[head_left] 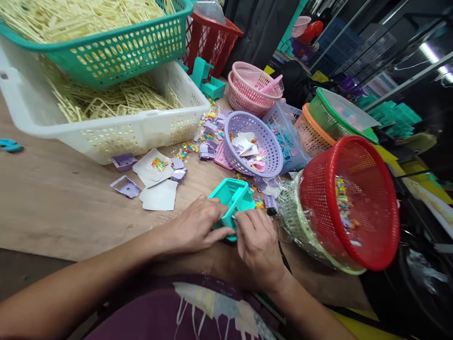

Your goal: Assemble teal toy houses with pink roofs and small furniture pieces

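Note:
A small teal plastic box [234,197] sits at the near edge of the wooden table [53,198]. My left hand [196,224] grips its near left side. My right hand [256,245] pinches at its near right edge, fingertips pressed against the plastic; what lies under them is hidden. Just beyond lie white paper cards [159,194] and small purple plastic pieces [125,185]. A packet of tiny coloured beads [159,164] rests on one card.
A red basket [354,203] with coloured bits lies tilted on stacked pale baskets at right. A purple basket [253,144], pink baskets [253,89], a white bin [116,127] and green basket [113,47] of yellow sticks stand behind. Blue scissors [10,145] lie far left.

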`<state>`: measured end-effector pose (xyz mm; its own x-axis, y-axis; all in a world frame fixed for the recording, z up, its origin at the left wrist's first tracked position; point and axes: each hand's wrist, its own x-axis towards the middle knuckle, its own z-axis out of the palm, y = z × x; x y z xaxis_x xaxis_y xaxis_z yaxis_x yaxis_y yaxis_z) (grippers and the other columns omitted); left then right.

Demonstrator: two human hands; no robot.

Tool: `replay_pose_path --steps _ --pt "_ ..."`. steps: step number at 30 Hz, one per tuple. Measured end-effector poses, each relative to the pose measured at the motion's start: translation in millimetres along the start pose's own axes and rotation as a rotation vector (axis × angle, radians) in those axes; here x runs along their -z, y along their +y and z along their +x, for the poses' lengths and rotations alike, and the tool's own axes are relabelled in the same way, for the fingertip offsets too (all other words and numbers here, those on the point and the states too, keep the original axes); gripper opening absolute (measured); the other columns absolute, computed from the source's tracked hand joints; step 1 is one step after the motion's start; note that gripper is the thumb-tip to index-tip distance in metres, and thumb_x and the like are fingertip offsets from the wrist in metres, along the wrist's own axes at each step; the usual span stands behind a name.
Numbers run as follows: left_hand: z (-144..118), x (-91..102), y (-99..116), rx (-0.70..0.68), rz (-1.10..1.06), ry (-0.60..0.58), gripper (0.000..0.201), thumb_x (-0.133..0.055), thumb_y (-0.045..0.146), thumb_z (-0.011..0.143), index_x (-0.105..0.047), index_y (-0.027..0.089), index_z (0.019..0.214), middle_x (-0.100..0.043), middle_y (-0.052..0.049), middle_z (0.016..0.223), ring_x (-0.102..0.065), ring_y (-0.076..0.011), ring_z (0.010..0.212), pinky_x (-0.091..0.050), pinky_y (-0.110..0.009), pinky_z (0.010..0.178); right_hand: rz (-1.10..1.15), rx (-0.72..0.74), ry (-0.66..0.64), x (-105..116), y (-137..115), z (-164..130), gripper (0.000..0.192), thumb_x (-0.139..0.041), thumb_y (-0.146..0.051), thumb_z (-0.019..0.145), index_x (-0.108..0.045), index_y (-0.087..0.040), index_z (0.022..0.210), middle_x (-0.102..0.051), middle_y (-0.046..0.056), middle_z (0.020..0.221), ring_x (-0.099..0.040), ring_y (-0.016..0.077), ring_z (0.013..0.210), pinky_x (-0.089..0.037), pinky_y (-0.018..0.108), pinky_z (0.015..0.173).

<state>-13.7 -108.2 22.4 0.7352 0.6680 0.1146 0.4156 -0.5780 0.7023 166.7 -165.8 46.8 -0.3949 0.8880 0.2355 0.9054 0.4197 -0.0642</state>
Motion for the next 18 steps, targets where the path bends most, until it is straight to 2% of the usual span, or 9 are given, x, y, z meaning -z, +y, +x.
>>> replay_pose_path --steps 5,11,15,18 --pt "-2.7 4.7 -6.2 0.046 -0.101 0.026 0.030 -0.059 0.040 0.092 -0.051 0.017 0.076 -0.060 -0.003 0.078 -0.055 -0.0182 0.075 -0.039 -0.029 0.069 0.167 -0.003 0.058 -5.4 2.7 2.1 0.011 -0.048 -0.015 0.098 -0.058 -0.018 0.095 -0.061 0.007 0.086 -0.053 0.0212 0.083 -0.042 0.036 0.077" --pt "-4.7 8.2 -3.8 0.071 -0.020 0.049 0.032 -0.061 0.041 0.091 -0.051 0.017 0.074 -0.059 -0.003 0.075 -0.054 -0.0182 0.074 -0.038 -0.029 0.068 0.304 -0.013 0.151 -12.7 2.2 2.1 0.010 -0.052 -0.011 0.095 -0.057 -0.019 0.097 -0.060 0.005 0.083 -0.055 0.0198 0.080 -0.042 0.034 0.074" --pt "-4.7 7.4 -4.6 0.027 -0.012 0.040 0.031 -0.059 0.042 0.092 -0.053 0.016 0.076 -0.059 -0.003 0.075 -0.055 -0.0184 0.077 -0.038 -0.029 0.070 0.383 -0.063 0.068 -9.6 8.5 1.4 0.007 -0.051 -0.015 0.097 -0.056 -0.020 0.095 -0.060 0.004 0.084 -0.057 0.0196 0.080 -0.042 0.032 0.072" --pt "-4.7 8.7 -7.4 -0.032 -0.033 0.010 0.025 -0.057 0.039 0.094 -0.056 0.017 0.083 -0.063 -0.003 0.081 -0.056 -0.0181 0.082 -0.040 -0.028 0.075 0.328 -0.005 0.000 -8.1 15.2 1.0 0.004 -0.053 -0.022 0.098 -0.055 -0.021 0.094 -0.059 0.003 0.083 -0.056 0.0194 0.079 -0.041 0.032 0.071"
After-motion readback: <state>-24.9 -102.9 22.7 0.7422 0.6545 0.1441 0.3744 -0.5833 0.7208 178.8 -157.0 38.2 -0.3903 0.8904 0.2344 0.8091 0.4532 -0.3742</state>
